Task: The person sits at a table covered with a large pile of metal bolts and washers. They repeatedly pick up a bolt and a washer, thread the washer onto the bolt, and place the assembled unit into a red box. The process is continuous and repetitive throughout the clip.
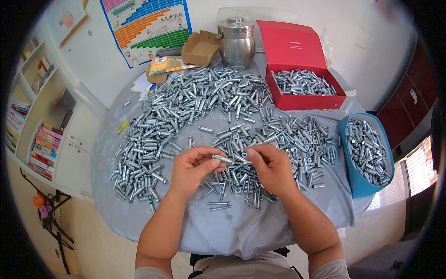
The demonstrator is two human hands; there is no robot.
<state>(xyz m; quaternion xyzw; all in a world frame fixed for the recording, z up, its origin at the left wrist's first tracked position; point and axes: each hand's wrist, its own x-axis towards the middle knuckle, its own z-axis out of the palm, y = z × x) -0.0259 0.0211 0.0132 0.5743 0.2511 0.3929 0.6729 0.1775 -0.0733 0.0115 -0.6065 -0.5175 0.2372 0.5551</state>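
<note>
Keeping the metal sleeve (223,159) steady means the left hand (189,169) pinching it clear of its free end; the right hand's (275,169) grip I cannot tell.

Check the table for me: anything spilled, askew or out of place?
Two small things: a yellow object near the left edge of the table, unlike the metal parts heaped beside it, and a single metal piece farther back, apart from that heap. No damage is clear.

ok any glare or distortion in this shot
Head view: the fisheye skews the bookshelf and leaves black corners; bright highlights glint on the metal pot; a patch near the right rim looks washed out; a hazy smudge sits upper right.
</note>
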